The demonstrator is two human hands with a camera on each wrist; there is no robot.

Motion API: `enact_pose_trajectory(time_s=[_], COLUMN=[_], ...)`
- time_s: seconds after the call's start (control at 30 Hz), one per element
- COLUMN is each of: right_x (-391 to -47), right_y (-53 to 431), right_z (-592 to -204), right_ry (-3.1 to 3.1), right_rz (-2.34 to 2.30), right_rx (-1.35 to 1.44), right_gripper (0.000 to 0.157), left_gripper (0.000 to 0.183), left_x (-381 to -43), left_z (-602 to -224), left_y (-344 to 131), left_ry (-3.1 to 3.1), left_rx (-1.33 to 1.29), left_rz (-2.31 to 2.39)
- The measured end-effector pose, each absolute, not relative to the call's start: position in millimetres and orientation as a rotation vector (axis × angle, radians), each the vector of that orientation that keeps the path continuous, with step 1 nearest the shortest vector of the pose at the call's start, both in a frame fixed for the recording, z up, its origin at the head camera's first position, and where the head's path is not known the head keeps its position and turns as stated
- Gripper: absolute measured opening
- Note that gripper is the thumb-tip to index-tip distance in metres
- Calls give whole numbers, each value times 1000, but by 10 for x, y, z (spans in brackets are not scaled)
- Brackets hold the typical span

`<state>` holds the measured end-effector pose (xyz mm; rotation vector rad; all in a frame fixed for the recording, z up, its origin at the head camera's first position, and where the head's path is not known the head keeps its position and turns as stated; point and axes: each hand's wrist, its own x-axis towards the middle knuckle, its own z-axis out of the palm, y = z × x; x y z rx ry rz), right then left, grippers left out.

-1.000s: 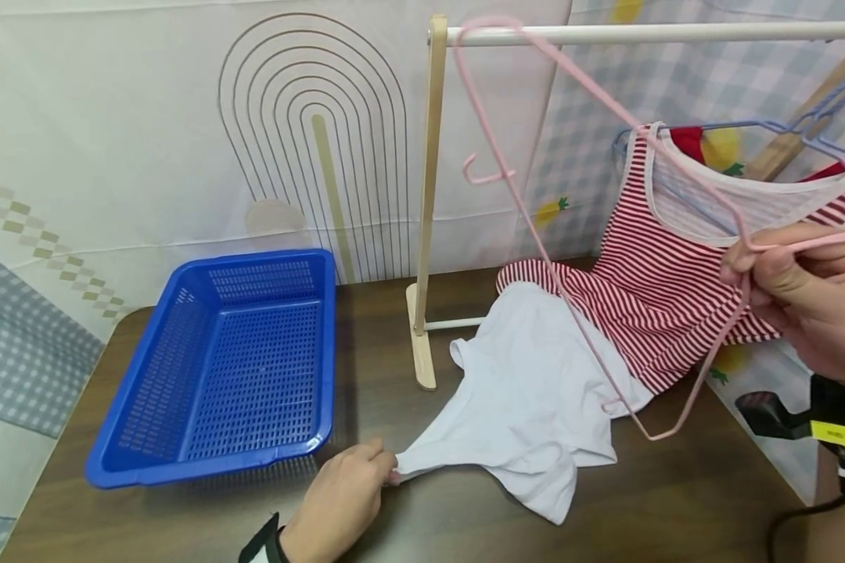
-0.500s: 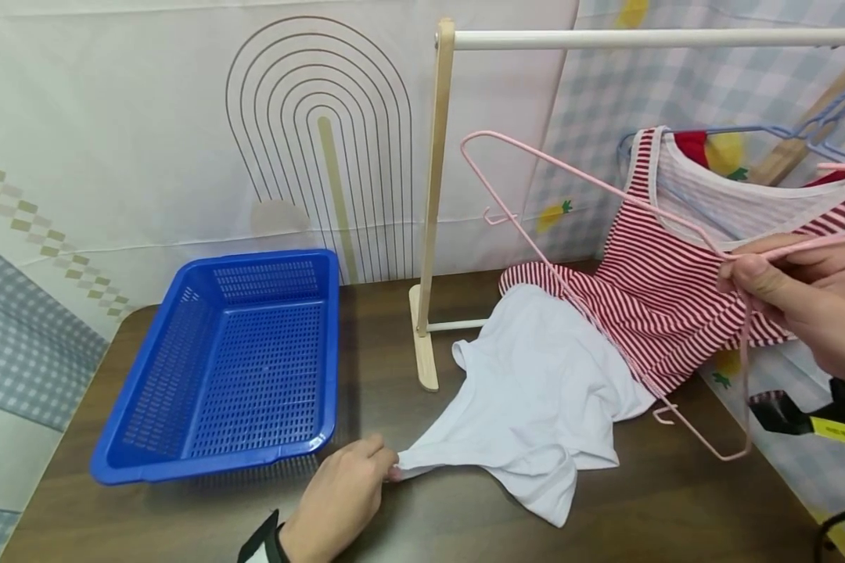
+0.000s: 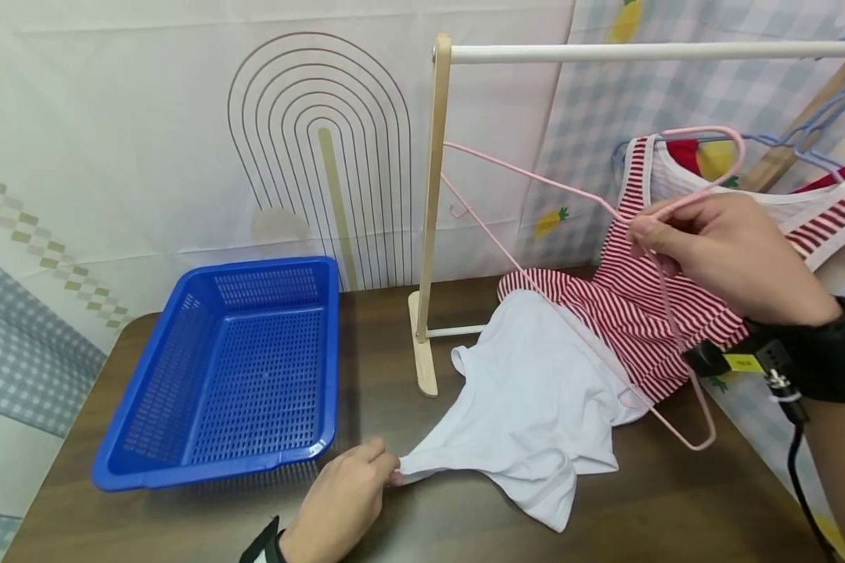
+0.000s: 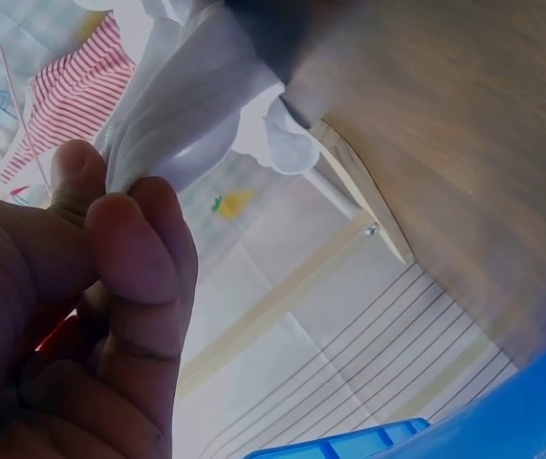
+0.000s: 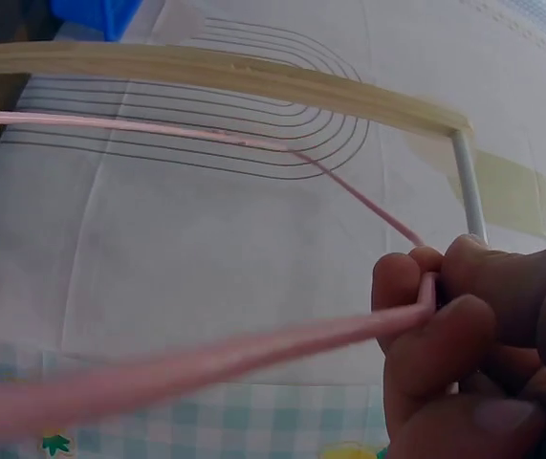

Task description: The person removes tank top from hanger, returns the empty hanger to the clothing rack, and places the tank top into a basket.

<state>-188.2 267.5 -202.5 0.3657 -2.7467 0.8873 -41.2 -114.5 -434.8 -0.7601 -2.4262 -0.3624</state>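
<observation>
My left hand (image 3: 345, 493) pinches one shoulder strap of a white tank top (image 3: 521, 391) that lies spread on the table. In the left wrist view, thumb and fingers grip the bunched white cloth (image 4: 186, 105). My right hand (image 3: 718, 250) holds a pink clothes hanger (image 3: 528, 176) at the neck, just below its hook, in front of the rack. The hanger's long bottom bar passes across the white top in the head view. The right wrist view shows the pink hanger (image 5: 206, 368) pinched between thumb and fingers (image 5: 435, 354).
A blue plastic basket (image 3: 260, 375) stands on the table (image 3: 366, 336) at the left. Behind the top rises a drying rack with a wooden post (image 3: 433, 195) and white rail (image 3: 605, 52). A red-striped tank top (image 3: 634, 289) hangs from a blue hanger (image 3: 813, 125) at the right.
My right hand has moved left with the pink hanger and turned it, so its hook now shows above the hand. The left hand stays on the white tank top's strap.
</observation>
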Motion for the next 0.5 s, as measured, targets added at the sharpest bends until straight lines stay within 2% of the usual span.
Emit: enact_pose_trajectory(time_s=[0.5], right_x=[-2263], right_y=[2261], right_z=[-1639], right_ry=[-2739], right_rz=[1047], right_rx=[545], right_gripper=[41], left_gripper=[27], left_x=[-414], left_z=[-4356], left_y=[-1134], left_ry=[-2411], left_rx=[-777], left_rz=[-349])
